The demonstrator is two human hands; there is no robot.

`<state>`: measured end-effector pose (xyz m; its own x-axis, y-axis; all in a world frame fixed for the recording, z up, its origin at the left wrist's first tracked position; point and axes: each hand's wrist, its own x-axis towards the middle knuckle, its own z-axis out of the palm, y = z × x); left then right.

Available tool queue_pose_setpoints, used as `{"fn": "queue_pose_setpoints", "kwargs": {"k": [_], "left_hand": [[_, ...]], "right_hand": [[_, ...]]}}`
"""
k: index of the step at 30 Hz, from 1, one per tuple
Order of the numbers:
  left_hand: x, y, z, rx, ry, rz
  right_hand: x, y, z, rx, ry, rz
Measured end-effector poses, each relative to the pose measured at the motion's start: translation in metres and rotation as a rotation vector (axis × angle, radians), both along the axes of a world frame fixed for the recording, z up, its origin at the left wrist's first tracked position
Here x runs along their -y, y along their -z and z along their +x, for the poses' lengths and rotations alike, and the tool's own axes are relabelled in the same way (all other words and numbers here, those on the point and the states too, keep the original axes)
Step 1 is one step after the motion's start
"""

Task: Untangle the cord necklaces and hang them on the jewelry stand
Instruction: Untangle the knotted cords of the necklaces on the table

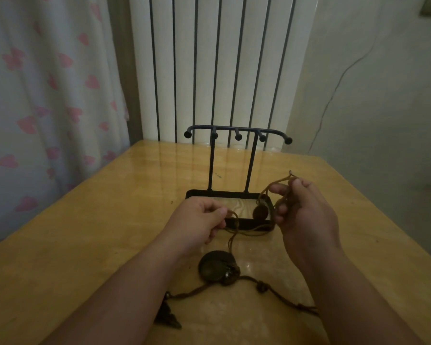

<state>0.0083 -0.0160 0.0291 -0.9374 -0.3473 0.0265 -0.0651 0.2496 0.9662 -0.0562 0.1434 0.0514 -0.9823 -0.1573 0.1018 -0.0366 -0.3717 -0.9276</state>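
A black jewelry stand [237,131] with several ball-tipped pegs rises from a rectangular frame base on the wooden table [85,232]; nothing hangs on it. My left hand [197,224] pinches a brown cord just in front of the base. My right hand [304,210] grips a bunch of the same cord [278,183], held above the base's right corner. A small round pendant [260,212] dangles between my hands. A larger dark disc pendant [217,267] lies on the table below them, with a knotted cord [261,286] trailing right and a dark tassel [167,317] at the left.
A white ribbed radiator [222,66] stands behind the table's far edge. A heart-patterned curtain [47,95] hangs at the left and a pale wall [383,95] at the right. Bare tabletop lies on both sides of the stand.
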Motion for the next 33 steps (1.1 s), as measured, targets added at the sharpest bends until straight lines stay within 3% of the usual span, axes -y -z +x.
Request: {"fn": "queue_pose_setpoints", "kwargs": {"k": [14, 18, 20, 23, 26, 30, 33], "left_hand": [[0.0, -0.005, 0.007, -0.166, 0.077, -0.009], [-0.001, -0.003, 0.005, -0.181, 0.076, -0.017], [0.0, -0.002, 0.004, -0.208, 0.045, 0.014], [0.002, -0.001, 0.002, -0.246, 0.007, 0.04], [0.002, -0.001, 0.001, -0.259, -0.004, 0.042], [0.0, -0.001, 0.0, -0.271, -0.035, 0.026], [0.001, 0.0, -0.001, -0.297, -0.076, 0.031]], "right_hand": [[0.002, 0.005, -0.003, -0.075, 0.117, 0.253], [-0.001, 0.005, -0.002, -0.148, -0.047, 0.315], [-0.001, 0.008, -0.005, -0.198, -0.122, 0.512], [0.0, 0.018, -0.013, -0.352, 0.058, 0.944], [0.0, 0.013, -0.011, -0.32, 0.059, 0.828], [0.004, 0.007, 0.001, -0.233, -0.09, 0.654], [0.008, 0.005, 0.008, -0.155, -0.224, 0.631]]}}
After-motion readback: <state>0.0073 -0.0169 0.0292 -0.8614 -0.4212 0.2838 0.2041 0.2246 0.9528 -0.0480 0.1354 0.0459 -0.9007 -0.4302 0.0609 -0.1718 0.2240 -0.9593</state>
